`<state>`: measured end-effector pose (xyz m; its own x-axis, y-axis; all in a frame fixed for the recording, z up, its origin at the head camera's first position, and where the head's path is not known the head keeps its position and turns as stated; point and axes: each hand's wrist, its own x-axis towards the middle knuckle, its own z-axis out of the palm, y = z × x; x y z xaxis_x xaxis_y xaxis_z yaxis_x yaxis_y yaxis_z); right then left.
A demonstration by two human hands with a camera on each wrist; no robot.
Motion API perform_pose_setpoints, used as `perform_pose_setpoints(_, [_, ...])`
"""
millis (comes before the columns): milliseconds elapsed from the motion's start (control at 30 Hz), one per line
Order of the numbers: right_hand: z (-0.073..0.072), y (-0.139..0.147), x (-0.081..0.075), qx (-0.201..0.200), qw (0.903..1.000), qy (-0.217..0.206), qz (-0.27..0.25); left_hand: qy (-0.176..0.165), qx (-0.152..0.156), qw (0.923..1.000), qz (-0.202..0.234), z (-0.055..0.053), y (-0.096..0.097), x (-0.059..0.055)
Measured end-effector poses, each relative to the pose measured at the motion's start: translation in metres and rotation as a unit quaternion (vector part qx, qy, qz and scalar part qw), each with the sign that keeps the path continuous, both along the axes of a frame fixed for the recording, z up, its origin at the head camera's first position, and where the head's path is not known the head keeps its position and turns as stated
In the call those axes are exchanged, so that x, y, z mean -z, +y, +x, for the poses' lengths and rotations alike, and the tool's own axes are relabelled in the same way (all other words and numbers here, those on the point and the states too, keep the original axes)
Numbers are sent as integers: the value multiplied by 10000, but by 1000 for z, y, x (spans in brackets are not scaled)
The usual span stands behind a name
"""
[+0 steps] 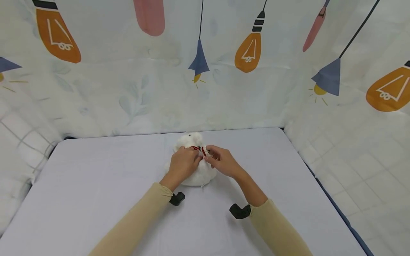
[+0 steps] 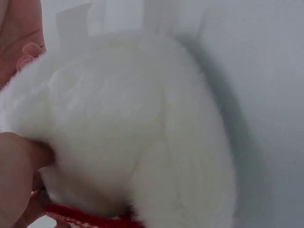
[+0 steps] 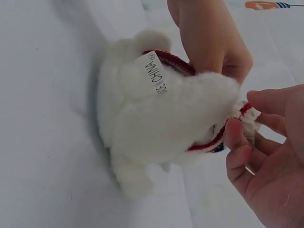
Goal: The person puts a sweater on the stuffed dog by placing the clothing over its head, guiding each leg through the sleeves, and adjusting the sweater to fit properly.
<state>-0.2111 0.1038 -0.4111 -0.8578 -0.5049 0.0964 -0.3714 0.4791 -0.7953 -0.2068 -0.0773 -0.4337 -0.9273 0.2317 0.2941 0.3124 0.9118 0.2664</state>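
A white plush toy sits on the table, a red, white and dark knitted scarf around its neck. My left hand grips the toy near the neck from the left. In the left wrist view its thumb presses into the white fur, close to the red knit band. On the other side my right hand pinches the scarf's cream end between thumb and fingers. A white label printed "MADE IN CHINA" sticks out from the fur. The left fingertips are partly hidden behind the toy.
A white cloth covers the table. Behind it hangs a pale curtain printed with lamps and bulbs. Black wrist-worn pieces stick out from both tan sleeves above the tabletop.
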Motion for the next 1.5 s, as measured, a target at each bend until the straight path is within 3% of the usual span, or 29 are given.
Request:
perform_pose_setpoints(133, [4, -1, -1, -51, 10000, -38, -72, 17, -94, 9998, 158, -1, 0, 2])
perform_pose_setpoints(300, [-2, 0, 4, 488, 9983, -284, -166, 496, 63, 9971, 575, 2, -3, 8])
perform_pose_setpoints(333, [-6, 2, 9, 646, 9973, -316, -167, 644, 112, 9956, 675, 2, -4, 9])
perform_pose_setpoints(467, [-9, 1, 6, 1143, 9930, -307, -4, 1099, 348, 9876, 1065, 3, -6, 10])
perform_pose_setpoints(633, [-11, 1, 1, 1465, 9878, -186, 501, 1317, 510, 9763, 1642, 3, -10, 10])
perform_pose_setpoints(800, [-14, 2, 1, 1323, 9865, -141, 954, 1042, 430, 9746, 1935, 3, -16, 9])
perform_pose_setpoints(933, [-16, 2, -1, 1064, 9884, -219, 1059, 776, 653, 9755, 1955, 5, -18, 7])
perform_pose_setpoints(1133, [-21, 0, -2, 518, 9900, -719, 1097, 470, 825, 9722, 2139, 6, -17, 6])
perform_pose_setpoints(1267, [-23, 0, 0, 417, 9882, -678, 1312, 228, 916, 9696, 2257, 4, -14, 8])
perform_pose_setpoints(1367, [-22, 2, 3, 504, 9895, -658, 1183, 168, 992, 9676, 2314, 3, -10, 8])
perform_pose_setpoints(1500, [-19, 4, 9, 664, 9932, -702, 650, 174, 988, 9666, 2358, 0, -5, 10])
